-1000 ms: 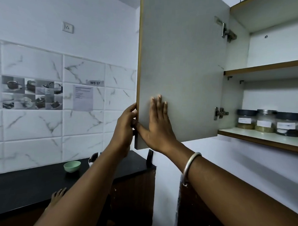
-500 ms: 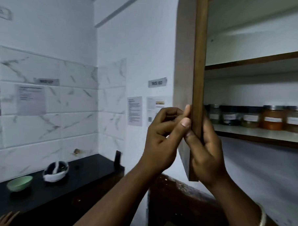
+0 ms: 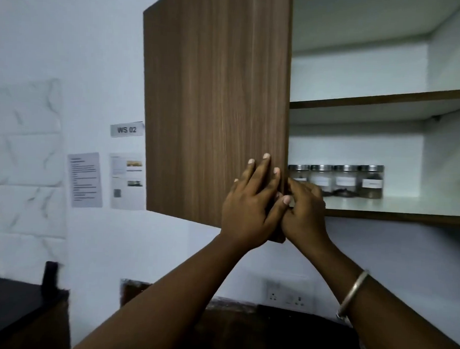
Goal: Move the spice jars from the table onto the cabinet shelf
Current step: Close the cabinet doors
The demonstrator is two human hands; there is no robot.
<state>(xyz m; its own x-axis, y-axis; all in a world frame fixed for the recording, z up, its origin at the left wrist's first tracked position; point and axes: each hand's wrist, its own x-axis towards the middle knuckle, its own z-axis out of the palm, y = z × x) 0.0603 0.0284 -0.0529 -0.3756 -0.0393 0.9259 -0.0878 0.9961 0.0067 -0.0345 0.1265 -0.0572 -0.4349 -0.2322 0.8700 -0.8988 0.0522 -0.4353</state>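
— Hands, both ours, at the door's free edge: left hand [image 3: 251, 201] spread flat on the wood-grain face of the cabinet door [image 3: 216, 107], thumb hooked round the edge; right hand [image 3: 305, 204] curled on the same edge from the inner side. Neither holds a jar.

— Change since a second ago?

— Door has swung: then we saw its pale inner face, half a second ago only its edge, now the brown outer face. We judge it is being closed, which suggests the shelving is done.

— Task items?

— Spice jars [image 3: 335, 180], four in view, steel lids, white labels, in a row at the back of the lower shelf [image 3: 396, 208], touching or nearly so. Contents too dim to name.

— Surface and room?

— Dark tabletop [image 3: 12, 304] at lower left, blurred; no jars visible on the part in view. Upper shelf [image 3: 385, 98] bare. White wall with "WS 02" tag [image 3: 126, 129], two posted sheets [image 3: 85, 180], wall socket [image 3: 288, 298] below.
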